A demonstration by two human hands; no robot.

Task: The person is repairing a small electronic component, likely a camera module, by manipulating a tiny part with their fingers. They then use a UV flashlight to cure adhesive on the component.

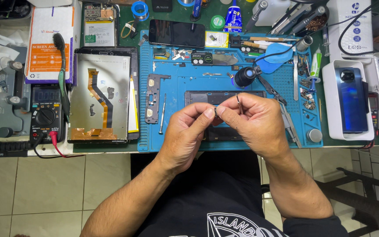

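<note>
My left hand and my right hand meet over the blue work mat. Between the thumbs and forefingers of both hands sits a tiny dark part. My right hand also grips thin metal tweezers, tips pointing up. Under my hands lies an opened black phone, mostly hidden. A screwdriver lies on the mat left of my left hand, next to a grey phone frame piece.
A large display panel with an orange flex cable lies left of the mat. A multimeter sits further left. A black phone lies at the mat's far edge. A blue phone in a white holder stands at right. Tools crowd the back.
</note>
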